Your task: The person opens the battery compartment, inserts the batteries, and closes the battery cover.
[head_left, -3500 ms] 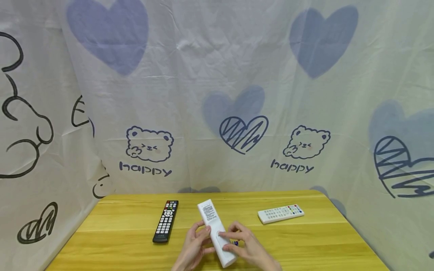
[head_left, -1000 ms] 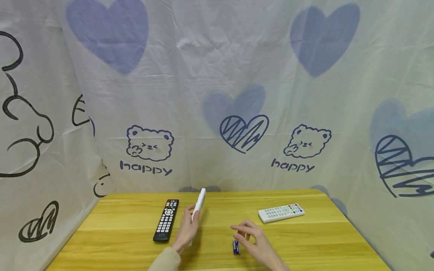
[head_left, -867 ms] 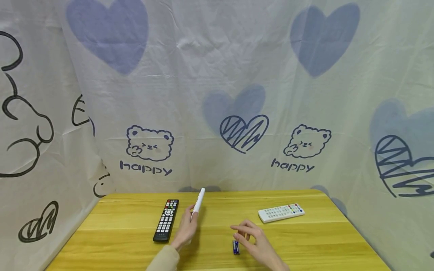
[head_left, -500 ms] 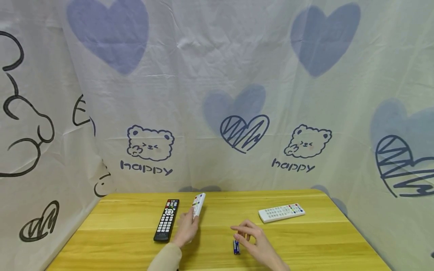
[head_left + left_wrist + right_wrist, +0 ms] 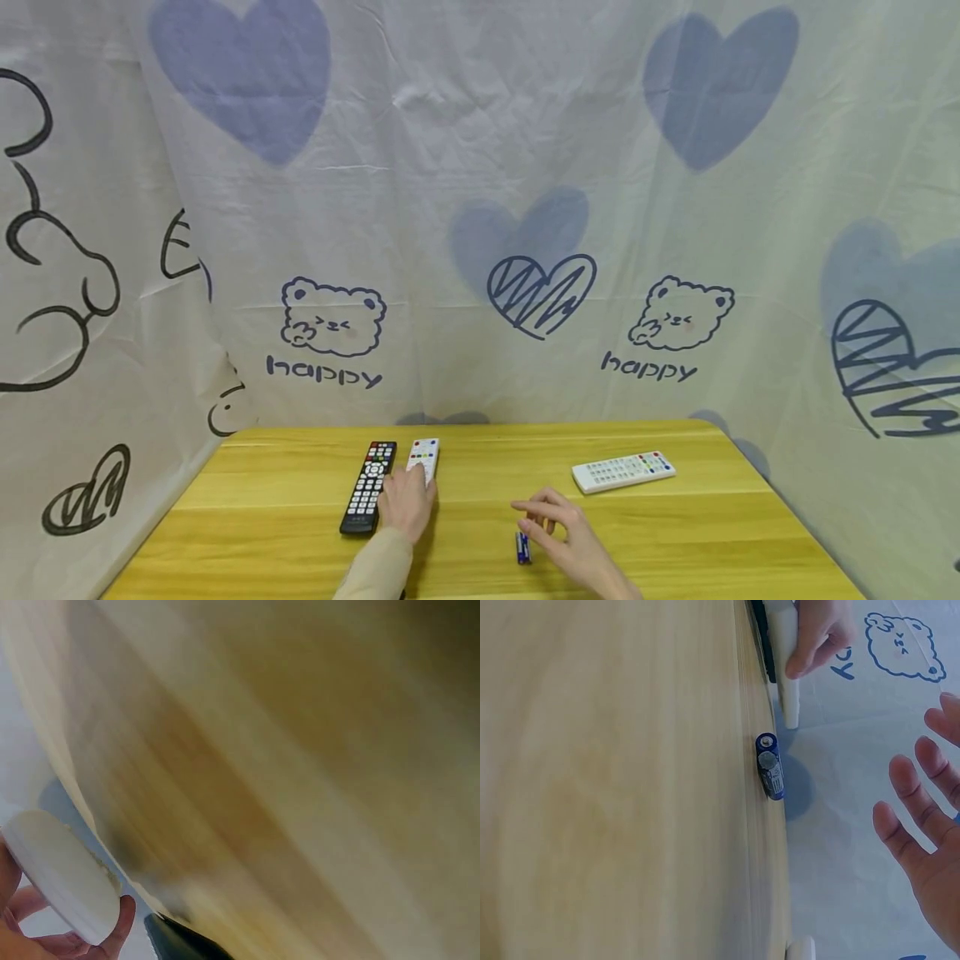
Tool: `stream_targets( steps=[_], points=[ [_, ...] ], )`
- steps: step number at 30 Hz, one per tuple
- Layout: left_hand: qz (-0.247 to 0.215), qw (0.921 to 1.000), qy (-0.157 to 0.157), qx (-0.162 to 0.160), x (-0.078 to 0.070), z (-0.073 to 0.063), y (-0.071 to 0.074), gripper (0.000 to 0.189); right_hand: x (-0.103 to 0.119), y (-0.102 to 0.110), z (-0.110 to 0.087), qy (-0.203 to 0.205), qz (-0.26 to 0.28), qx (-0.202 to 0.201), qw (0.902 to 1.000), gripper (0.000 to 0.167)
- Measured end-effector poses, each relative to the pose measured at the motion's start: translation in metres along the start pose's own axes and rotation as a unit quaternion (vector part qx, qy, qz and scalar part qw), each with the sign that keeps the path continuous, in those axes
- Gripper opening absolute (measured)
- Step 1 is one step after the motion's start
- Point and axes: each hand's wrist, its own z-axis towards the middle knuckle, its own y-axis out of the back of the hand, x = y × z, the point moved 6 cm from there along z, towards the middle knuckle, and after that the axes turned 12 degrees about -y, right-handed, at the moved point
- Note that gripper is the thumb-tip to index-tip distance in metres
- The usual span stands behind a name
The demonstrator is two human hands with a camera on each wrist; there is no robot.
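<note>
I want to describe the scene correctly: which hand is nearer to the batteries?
Right. The right hand is close to the batteries, on their right; the left hand is farther off, to their left, holding a white remote.

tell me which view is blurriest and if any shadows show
left wrist: blurriest, table grain smeared; right wrist: near wood soft, batteries clearer; head: fairly crisp, soft shadow beside the left hand
</note>
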Motion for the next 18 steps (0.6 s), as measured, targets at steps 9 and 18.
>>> stream_targets(
  steps=[9, 18],
  points=[
    [0.034, 0.9994, -0.003, 0.001, 0.0054, 0.0028, -0.0075, 0.023, 0.0013, 0.0015, 0.0003, 0.011, 0.006, -0.003, 0.9999, 0.022],
    [0.041, 0.999, 0.003, 0.021, 0.008, 0.0032, -0.0108, 0.028, -0.0014, 0.0013, -0.0006, 0.01, -0.002, -0.004, 0.9999, 0.021]
  ],
)
